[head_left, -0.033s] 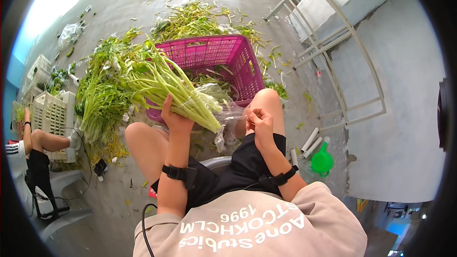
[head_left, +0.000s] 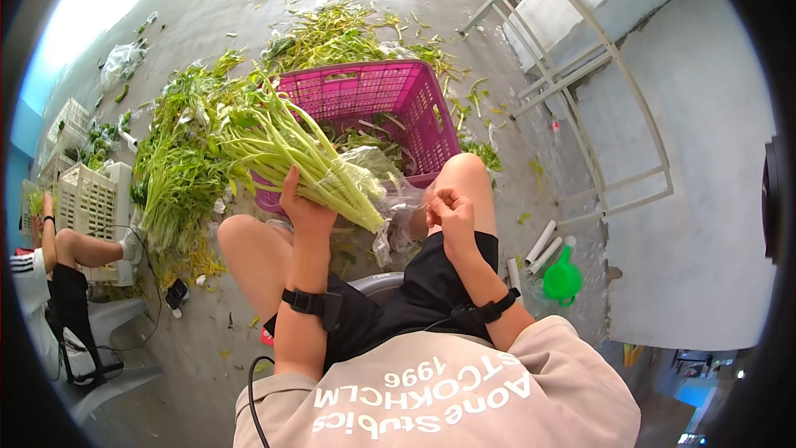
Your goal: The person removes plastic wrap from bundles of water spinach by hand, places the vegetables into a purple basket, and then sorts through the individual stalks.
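A leafy bunch of celery (head_left: 319, 162) lies tilted across my left hand (head_left: 308, 207), stalk ends toward me and leaves pointing to the far left. My left fingers are wrapped round its stalks from below. Thin clear plastic film (head_left: 404, 199) clings about the stalk ends and stretches to the right. My right hand (head_left: 452, 214), in front of my right knee, pinches the film's edge between thumb and fingers. Just beyond the bunch stands a magenta plastic crate (head_left: 435, 108) with loose greens and trimmings inside; the bunch hides part of its near left side.
Heaped celery (head_left: 178, 174) lies on the floor at the left, with yellowed trimmings (head_left: 332, 37) behind the crate. A white metal frame (head_left: 613, 54), white tubes (head_left: 541, 242) and a green plastic container (head_left: 562, 280) are at the right. Another person (head_left: 70, 282) sits far left beside cream crates (head_left: 83, 199).
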### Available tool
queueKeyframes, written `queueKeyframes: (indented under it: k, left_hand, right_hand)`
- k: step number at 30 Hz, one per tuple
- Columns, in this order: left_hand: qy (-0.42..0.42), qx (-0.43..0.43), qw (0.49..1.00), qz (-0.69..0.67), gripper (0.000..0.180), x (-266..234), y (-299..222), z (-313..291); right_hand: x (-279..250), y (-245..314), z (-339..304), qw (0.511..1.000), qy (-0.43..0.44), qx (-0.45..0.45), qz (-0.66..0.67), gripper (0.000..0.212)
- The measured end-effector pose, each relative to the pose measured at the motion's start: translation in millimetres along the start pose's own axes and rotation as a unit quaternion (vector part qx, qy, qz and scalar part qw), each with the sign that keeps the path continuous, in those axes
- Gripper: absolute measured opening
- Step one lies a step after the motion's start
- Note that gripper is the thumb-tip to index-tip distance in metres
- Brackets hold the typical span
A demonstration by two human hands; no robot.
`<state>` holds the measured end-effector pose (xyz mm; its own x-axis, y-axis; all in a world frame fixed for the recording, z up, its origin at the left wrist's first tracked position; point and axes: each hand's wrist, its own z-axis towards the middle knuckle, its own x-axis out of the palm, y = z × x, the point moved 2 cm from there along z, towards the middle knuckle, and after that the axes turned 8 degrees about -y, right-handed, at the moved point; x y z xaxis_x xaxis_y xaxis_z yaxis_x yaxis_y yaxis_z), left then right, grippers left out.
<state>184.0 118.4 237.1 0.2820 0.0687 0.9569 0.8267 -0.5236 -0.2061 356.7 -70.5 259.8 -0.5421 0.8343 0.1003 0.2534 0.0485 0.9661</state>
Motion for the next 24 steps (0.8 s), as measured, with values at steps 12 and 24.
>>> queueKeyframes:
  k: [12, 24]
  left_hand:
    - [0.059, -0.092, 0.986, 0.127, 0.057, -5.9, 23.8, -2.1]
    - [0.137, -0.07, 0.938, 0.31, 0.1, -21.9, 25.7, 0.6]
  right_hand:
    - [58.4, 46.1, -35.0, 0.951, 0.141, -0.157, -0.228, 0.048]
    - [53.9, -7.7, -4.2, 0.958, 0.267, -0.056, -0.085, 0.076]
